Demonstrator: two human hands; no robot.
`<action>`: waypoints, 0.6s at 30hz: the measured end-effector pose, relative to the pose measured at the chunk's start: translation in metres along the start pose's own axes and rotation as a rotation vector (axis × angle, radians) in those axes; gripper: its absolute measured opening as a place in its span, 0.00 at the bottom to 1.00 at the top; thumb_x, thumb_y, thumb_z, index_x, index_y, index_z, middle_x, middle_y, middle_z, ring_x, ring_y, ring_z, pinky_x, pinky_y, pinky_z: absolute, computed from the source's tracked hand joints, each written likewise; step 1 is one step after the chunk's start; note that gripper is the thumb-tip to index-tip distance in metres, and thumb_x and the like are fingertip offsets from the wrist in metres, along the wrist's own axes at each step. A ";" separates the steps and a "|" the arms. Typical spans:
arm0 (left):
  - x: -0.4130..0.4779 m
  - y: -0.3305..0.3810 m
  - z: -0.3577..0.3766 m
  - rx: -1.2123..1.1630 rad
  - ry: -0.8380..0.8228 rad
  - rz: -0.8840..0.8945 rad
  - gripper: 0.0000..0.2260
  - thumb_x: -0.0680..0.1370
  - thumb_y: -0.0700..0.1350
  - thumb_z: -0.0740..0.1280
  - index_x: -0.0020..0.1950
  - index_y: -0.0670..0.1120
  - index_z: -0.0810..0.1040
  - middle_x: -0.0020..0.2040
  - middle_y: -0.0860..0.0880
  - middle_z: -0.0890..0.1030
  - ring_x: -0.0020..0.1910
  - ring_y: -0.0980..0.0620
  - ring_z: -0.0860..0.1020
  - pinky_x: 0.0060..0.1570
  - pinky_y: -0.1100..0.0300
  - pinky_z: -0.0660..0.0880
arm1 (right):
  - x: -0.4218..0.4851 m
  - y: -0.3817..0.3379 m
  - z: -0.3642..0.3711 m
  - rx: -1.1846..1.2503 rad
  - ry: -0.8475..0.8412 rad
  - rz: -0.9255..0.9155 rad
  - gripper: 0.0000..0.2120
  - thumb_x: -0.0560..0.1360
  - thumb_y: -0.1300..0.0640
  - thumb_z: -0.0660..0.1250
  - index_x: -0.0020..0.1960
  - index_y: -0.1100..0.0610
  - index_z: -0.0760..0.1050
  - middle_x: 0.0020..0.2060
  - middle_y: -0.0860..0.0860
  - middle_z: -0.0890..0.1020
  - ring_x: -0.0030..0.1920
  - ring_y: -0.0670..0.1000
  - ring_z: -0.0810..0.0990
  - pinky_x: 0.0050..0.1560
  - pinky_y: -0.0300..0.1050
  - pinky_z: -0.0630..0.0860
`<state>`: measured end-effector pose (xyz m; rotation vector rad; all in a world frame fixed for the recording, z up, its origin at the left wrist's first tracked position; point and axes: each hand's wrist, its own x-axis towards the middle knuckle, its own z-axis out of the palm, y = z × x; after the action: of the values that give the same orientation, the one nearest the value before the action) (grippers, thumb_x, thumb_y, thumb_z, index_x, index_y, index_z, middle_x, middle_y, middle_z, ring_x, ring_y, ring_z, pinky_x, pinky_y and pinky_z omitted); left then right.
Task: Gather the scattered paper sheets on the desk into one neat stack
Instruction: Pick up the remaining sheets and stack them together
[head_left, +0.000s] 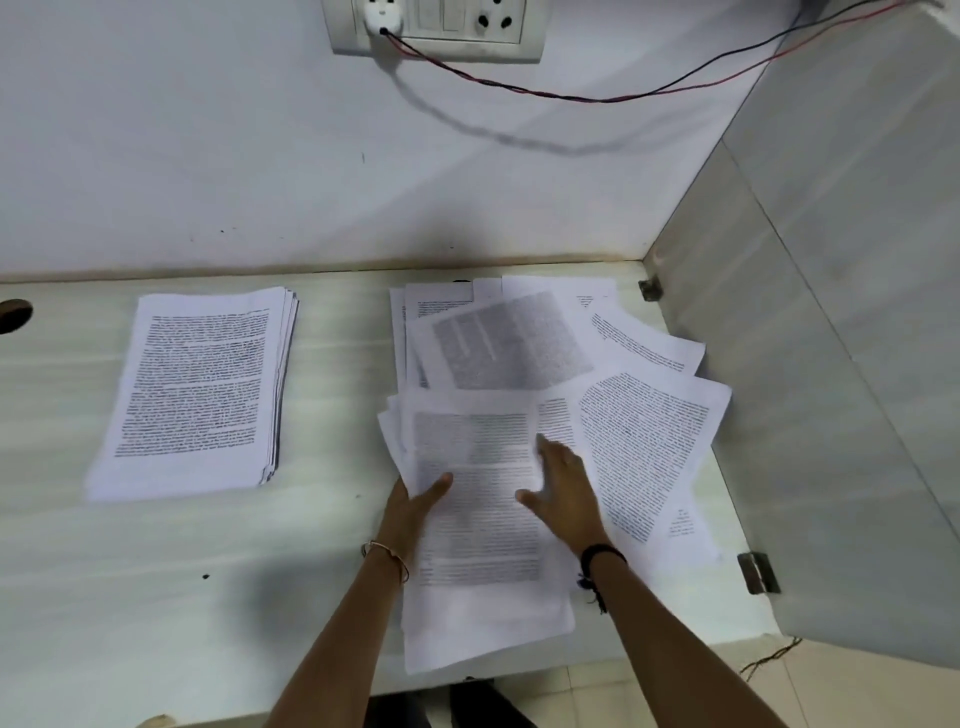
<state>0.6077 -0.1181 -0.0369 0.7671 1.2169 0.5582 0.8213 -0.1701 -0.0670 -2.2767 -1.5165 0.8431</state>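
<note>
A neat stack of printed sheets (197, 384) lies on the left part of the white desk (104, 571). To the right, several loose printed sheets (639, 431) are spread in a fan, overlapping one another. My left hand (415, 506) grips the left edge of a nearer bundle of sheets (483, 545), thumb on top. My right hand (563, 488) lies flat on that bundle with fingers spread, beside the fanned sheets. Motion blur softens the top sheets.
A grey side panel (841, 364) with metal brackets closes the desk on the right. A wall socket plate (436, 26) with a red and black cable (597, 97) hangs above. A cable hole (13, 314) sits at the far left.
</note>
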 end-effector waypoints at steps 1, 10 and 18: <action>0.002 0.000 -0.002 -0.008 -0.012 -0.020 0.16 0.72 0.43 0.72 0.60 0.46 0.76 0.54 0.46 0.83 0.52 0.46 0.82 0.46 0.55 0.80 | -0.001 -0.006 0.002 0.010 -0.011 -0.063 0.39 0.72 0.45 0.71 0.77 0.54 0.57 0.74 0.50 0.63 0.74 0.51 0.60 0.70 0.47 0.65; 0.006 -0.005 -0.037 -0.070 0.130 -0.054 0.22 0.64 0.40 0.73 0.58 0.40 0.78 0.54 0.37 0.82 0.52 0.35 0.80 0.55 0.38 0.75 | 0.020 0.020 -0.026 0.037 0.357 0.336 0.31 0.70 0.50 0.74 0.66 0.64 0.67 0.64 0.63 0.69 0.61 0.62 0.67 0.56 0.55 0.70; 0.006 0.002 -0.042 -0.089 0.002 -0.072 0.12 0.73 0.34 0.67 0.56 0.42 0.77 0.48 0.44 0.84 0.44 0.46 0.84 0.39 0.56 0.81 | 0.027 -0.048 0.022 0.148 0.105 -0.038 0.23 0.78 0.67 0.57 0.73 0.59 0.62 0.66 0.56 0.66 0.47 0.46 0.70 0.36 0.27 0.65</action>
<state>0.5689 -0.1027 -0.0454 0.6453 1.2089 0.5505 0.7796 -0.1275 -0.0678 -2.1439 -1.3990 0.7852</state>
